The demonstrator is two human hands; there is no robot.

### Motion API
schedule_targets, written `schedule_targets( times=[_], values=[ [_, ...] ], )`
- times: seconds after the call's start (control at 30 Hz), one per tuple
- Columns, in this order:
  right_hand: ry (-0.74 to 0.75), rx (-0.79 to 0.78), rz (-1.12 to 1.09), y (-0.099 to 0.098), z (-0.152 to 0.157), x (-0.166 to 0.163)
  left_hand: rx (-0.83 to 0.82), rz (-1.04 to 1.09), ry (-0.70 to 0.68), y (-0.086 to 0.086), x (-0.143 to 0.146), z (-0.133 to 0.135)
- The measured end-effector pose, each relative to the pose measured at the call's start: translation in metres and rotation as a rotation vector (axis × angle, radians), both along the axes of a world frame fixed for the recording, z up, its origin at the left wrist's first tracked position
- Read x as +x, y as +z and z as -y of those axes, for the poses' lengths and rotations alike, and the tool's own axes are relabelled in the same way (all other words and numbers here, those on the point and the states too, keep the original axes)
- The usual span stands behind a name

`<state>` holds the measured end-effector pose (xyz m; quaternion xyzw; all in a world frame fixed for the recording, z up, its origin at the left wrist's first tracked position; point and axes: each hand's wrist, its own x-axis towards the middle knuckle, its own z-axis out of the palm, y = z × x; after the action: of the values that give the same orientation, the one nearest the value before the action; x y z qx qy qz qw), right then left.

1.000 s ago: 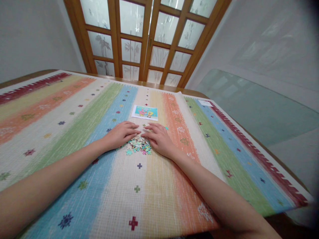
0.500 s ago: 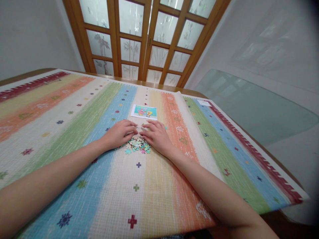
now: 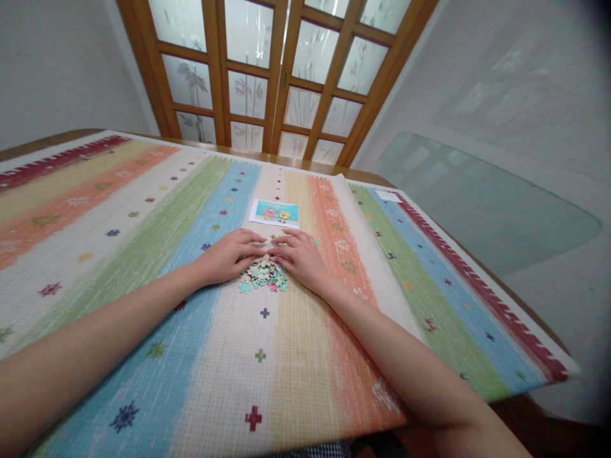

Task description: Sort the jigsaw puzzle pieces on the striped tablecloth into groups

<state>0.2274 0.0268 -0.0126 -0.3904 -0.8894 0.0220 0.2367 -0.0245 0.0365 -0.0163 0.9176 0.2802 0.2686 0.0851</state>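
A small heap of jigsaw puzzle pieces [image 3: 264,275], some teal and some pale, lies on the striped tablecloth. At its far left edge is my left hand [image 3: 235,256], with fingers extended and slightly curved. My right hand [image 3: 300,257] mirrors it on the far right side, its fingers also stretched out and a little apart. The fingertips of both hands nearly meet just beyond the heap, and I see no piece gripped in either. Just past the hands lies a picture card [image 3: 274,214] with a pink and a yellow cartoon figure on teal.
A striped tablecloth [image 3: 224,369] covers the table. One teal piece [image 3: 317,242] lies right of my right hand. A white slip of paper [image 3: 389,196] rests near the far right edge. Wooden glass-paned doors [image 3: 281,76] stand behind the table, with a wall on each side.
My hands have come slightly closer together at the fingertips, and the heap looks a little more gathered. The whole view has shifted slightly.
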Motion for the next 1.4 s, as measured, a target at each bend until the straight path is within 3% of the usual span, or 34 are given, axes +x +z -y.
schedule_targets(
  times=[0.67, 1.4],
  values=[
    [-0.015, 0.011, -0.123, -0.0041, -0.0013, -0.0003, -0.022, -0.013, 0.015, 0.0049, 0.0024, 0.0035],
    [0.035, -0.045, -0.068, -0.0012, 0.0013, 0.0009, -0.015, -0.04, 0.058, 0.0063, 0.0038, 0.0063]
  ],
)
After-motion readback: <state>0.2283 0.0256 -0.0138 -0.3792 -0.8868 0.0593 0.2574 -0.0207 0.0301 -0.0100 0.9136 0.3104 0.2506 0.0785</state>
